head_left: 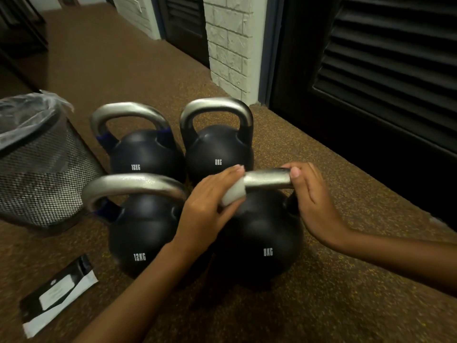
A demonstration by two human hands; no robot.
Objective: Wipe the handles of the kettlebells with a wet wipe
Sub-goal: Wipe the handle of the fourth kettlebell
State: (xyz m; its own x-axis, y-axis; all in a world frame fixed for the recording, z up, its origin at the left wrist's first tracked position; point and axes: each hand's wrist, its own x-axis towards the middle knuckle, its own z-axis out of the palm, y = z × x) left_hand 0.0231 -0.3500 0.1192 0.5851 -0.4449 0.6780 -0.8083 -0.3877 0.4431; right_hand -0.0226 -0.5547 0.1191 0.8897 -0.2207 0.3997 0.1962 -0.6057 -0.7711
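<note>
Four kettlebells stood on the floor [346, 280], and the one being worked was the near-right 8KG kettlebell [262, 233]. I saw the left hand [207, 204] at the left end of its handle [267, 179], fingers curled round the bar with the wet wipe [233, 196] folded between them and the steel. So it was gripping the wipe onto the handle, not just resting there. The right hand [312, 194] was wrapped over the handle's right corner with the thumb on top of the bar, and I read that as bracing the bell. The relation that mattered: the top bar's long axis ran left-right across the view, and all the bare steel lay to the right of the wipe, between the two hands. My call was that the next stroke should go along that axis, away from the left hand toward the right. The left hand was the one on the job, and the right would have to shift off its corner for the wipe to cover that end. How far the wipe wrapped under the bar I couldn't tell, since the hand hid it. The near-left 12KG kettlebell [138, 231] sat just beside the left wrist, and its handle [133, 184] ran roughly parallel. The two far kettlebells [217, 149] were behind. The mesh bin [42, 174] was at the left and the wipe packet [57, 293] lay on the floor at near left.
</note>
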